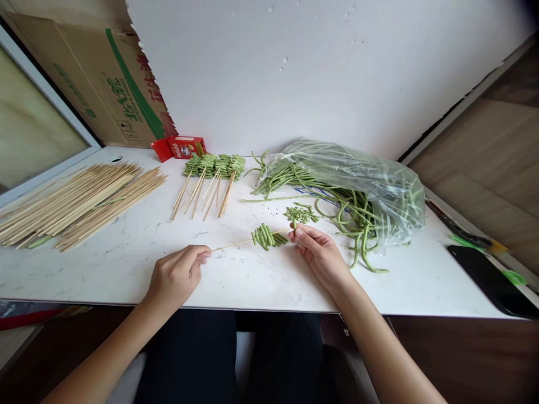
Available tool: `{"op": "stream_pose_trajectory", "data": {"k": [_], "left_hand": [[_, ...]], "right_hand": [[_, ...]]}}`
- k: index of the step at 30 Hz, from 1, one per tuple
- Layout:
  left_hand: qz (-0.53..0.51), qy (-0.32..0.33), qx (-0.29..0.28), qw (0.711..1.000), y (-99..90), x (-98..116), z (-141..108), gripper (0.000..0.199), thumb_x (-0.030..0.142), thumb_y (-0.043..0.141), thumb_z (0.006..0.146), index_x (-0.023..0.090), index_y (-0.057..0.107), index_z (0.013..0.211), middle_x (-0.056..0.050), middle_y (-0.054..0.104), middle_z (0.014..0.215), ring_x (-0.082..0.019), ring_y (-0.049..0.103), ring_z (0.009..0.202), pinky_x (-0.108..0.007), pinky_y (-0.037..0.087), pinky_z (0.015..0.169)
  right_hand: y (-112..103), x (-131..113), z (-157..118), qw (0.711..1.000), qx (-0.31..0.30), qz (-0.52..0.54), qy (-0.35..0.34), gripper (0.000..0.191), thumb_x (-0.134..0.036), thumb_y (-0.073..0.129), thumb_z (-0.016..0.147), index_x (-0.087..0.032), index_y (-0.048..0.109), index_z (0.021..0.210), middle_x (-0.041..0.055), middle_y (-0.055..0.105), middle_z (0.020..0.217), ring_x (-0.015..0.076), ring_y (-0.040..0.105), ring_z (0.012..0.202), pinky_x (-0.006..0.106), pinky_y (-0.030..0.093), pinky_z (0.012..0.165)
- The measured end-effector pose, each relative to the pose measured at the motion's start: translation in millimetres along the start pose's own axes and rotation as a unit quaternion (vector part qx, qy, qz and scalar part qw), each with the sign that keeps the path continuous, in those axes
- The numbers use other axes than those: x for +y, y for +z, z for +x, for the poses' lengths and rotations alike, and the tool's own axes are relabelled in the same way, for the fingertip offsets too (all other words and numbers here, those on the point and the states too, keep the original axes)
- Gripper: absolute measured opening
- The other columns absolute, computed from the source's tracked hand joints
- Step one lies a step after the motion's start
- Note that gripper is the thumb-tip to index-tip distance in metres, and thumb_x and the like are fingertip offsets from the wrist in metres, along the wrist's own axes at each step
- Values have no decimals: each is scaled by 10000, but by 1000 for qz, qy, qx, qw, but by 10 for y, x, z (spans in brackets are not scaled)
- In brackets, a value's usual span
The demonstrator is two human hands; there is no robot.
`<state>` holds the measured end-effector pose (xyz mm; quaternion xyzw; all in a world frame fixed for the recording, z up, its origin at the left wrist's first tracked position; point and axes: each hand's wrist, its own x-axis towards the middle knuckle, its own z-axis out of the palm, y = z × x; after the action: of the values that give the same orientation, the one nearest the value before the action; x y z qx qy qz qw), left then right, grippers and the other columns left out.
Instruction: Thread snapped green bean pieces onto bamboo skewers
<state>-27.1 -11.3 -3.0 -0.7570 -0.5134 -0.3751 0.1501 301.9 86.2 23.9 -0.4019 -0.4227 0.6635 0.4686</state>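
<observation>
My left hand is closed around the blunt end of a thin wooden skewer, which points to the right. Several short pieces of green bean are threaded side by side on it. At the skewer's far tip my right hand pinches one short bean piece between thumb and fingers. Whether the tip has entered that piece I cannot tell. A few more cut pieces lie just behind the threaded ones. Beyond my right hand is a small pile of cut bean bits.
Finished bean skewers lie stacked at the back beside a red box. Bare skewers cover the left side. A plastic bag of long beans spreads at the right, near a black phone. A white board stands behind.
</observation>
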Motion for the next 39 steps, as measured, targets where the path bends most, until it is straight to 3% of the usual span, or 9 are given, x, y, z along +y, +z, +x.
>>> {"op": "stream_pose_trajectory", "data": {"k": [6,29,39], "left_hand": [[1,-4,-3,1000,-8,18,10,359,-78,478,883,186,681,1017,27,782,812,-124,777,720,-213,612,706],[-4,-1,-6,1000,-1,4,-5,377,-90,473,866,180,688,1019,23,779,820,-123,778,736,-212,607,697],[-6,-6,-11,1000,-11,19,8,378,-71,448,885,191,688,1014,21,790,830,-123,781,737,-208,610,697]], "right_hand": [[12,-12,-18,999,-16,-41,-17,300,-501,913,791,-236,834,907,46,741,931,160,538,763,313,421,702],[23,-11,-17,999,-18,-40,-15,264,-480,922,784,-251,832,881,34,717,887,176,568,823,322,425,739],[14,19,-9,999,9,-43,-25,303,-492,950,737,-250,827,870,22,705,848,156,531,717,328,425,689]]}}
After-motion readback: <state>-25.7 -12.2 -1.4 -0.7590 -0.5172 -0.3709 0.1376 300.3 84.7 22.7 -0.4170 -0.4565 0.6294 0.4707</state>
